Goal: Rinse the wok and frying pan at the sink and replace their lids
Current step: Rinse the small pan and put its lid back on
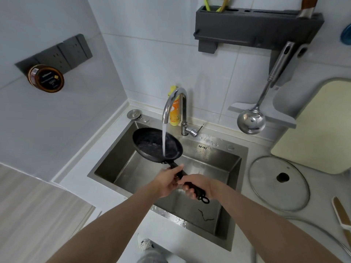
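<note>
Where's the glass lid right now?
In the head view, the glass lid lies flat on the counter right of the sink, just in front of the cutting board.

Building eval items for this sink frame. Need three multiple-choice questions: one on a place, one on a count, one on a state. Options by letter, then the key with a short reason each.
1. Where does the glass lid lie?
A. On the counter to the right of the sink
B. In the sink basin
C. On the frying pan

2. How many hands hold the frying pan by its handle?
A. None
B. One
C. Two

3. What is the state of the tap?
A. Off
C. Dripping only
B. Running, with the stream falling into the pan

Key:
1 A: the lid lies flat on the counter, apart from the pan.
2 C: the left hand and the right hand both grip the black handle.
3 B: a steady white stream runs from the spout into the pan.
</note>
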Demonstrator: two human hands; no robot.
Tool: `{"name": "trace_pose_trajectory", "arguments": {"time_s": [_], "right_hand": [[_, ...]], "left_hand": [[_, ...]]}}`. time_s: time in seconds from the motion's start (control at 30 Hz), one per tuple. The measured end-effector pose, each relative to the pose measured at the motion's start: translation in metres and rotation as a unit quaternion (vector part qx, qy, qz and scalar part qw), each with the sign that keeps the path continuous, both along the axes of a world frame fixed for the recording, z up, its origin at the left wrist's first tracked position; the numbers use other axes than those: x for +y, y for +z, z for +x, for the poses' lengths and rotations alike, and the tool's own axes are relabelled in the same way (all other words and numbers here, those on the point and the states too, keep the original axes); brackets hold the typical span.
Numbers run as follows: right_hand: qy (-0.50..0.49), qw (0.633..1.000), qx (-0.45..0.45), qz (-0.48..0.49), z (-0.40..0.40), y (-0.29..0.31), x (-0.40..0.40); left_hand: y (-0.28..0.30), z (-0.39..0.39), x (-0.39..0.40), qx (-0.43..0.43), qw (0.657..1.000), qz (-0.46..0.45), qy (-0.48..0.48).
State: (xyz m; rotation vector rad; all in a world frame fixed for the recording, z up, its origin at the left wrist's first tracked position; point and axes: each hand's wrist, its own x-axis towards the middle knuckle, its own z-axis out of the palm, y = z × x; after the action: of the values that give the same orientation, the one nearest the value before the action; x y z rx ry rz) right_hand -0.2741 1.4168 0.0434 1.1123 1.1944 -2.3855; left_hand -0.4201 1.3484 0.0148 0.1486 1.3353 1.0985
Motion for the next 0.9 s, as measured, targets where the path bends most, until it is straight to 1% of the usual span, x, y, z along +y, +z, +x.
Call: {"name": "trace_pose_trajectory", "arguments": {"time_s": [0.07, 0.13, 0.2, 0.3, 0.37, 0.47, 0.57, 0.73, 0.9], "right_hand": [[-0.004, 1.0, -0.001, -0.029, -0.004, 0.005, 0.001], [0.011, 1.0, -0.017, -0.02, -0.01, 0.017, 0.003], [0.042, 0.998, -0.044, 0.029, -0.013, 0.03, 0.005], [0.088, 0.984, -0.082, 0.133, -0.011, 0.035, 0.005], [0.086, 0.974, -0.096, 0.183, -0.007, 0.029, 0.002], [0.051, 0.97, -0.087, 0.222, -0.003, 0.019, -0.004], [0.03, 0.975, -0.077, 0.206, 0.003, 0.005, -0.009], [0.001, 0.989, -0.055, 0.134, 0.012, -0.007, -0.02], [0.008, 0.995, -0.047, 0.089, 0.011, -0.007, -0.023]], "left_hand": [[0.0, -0.001, -0.001, -0.006, 1.0, -0.004, -0.006], [0.0, -0.003, -0.001, -0.013, 1.0, -0.022, -0.005], [-0.003, -0.004, -0.001, -0.025, 0.999, -0.031, -0.008], [-0.004, -0.001, 0.001, -0.041, 0.999, -0.03, -0.002], [-0.002, 0.003, 0.004, -0.042, 0.999, -0.033, 0.004], [0.002, 0.008, 0.007, -0.036, 0.999, -0.041, 0.003], [0.006, 0.009, 0.005, -0.009, 0.999, -0.042, 0.008], [-0.002, 0.007, -0.006, 0.092, 0.995, -0.045, -0.008], [-0.005, 0.002, -0.012, 0.105, 0.993, -0.05, -0.013]]}}
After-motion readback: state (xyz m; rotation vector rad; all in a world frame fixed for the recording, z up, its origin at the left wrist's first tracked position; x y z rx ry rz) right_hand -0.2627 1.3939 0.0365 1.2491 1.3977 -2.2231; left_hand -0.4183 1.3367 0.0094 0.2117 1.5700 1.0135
